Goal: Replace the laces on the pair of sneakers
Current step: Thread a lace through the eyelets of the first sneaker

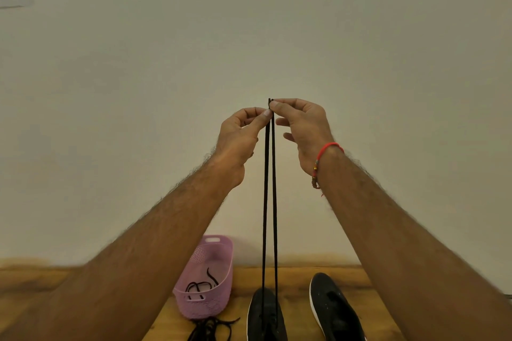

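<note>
I hold both hands raised before the wall: my left hand [240, 135] and right hand [304, 130] each pinch one end of the black lace [265, 202] between thumb and fingers. Its two strands run taut down to the left sneaker [263, 315] on the tabletop [293, 279]. The right sneaker [332, 307] lies beside it, the pink basket [216, 252] to the left.

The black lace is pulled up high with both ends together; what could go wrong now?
1. The left hand and right hand only pinch the tips of the black lace; one may slip.
2. Pulling up may lift or tip the left sneaker.
</note>
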A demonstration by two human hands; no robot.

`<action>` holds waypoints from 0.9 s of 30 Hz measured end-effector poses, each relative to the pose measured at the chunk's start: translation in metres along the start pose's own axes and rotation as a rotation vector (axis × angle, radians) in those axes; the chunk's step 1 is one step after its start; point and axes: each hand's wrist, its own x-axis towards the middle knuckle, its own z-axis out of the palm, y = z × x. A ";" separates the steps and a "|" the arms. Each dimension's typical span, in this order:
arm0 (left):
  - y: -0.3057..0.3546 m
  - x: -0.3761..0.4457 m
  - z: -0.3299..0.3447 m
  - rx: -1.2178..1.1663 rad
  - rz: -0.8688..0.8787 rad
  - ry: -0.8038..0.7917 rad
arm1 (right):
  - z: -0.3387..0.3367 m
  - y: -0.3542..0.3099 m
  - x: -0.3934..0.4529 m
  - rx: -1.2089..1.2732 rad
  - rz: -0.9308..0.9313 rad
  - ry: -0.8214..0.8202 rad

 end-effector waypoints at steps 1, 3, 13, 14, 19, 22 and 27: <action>0.000 0.000 0.000 0.006 0.002 0.000 | 0.000 0.000 0.000 -0.001 0.002 -0.005; -0.002 0.000 -0.001 0.017 0.009 0.000 | 0.000 0.002 0.000 -0.004 0.000 -0.015; -0.023 -0.005 -0.010 0.087 0.022 -0.039 | -0.008 0.024 -0.002 -0.001 -0.007 -0.080; -0.028 -0.007 -0.013 0.099 0.027 -0.045 | -0.011 0.030 -0.003 -0.009 -0.004 -0.088; -0.084 -0.019 -0.026 0.177 0.036 0.022 | -0.030 0.088 -0.022 -0.096 0.055 -0.111; -0.136 -0.035 -0.038 0.250 0.038 0.067 | -0.045 0.138 -0.043 -0.164 0.129 -0.117; -0.240 -0.078 -0.055 0.500 -0.021 0.022 | -0.069 0.229 -0.092 -0.267 0.285 -0.150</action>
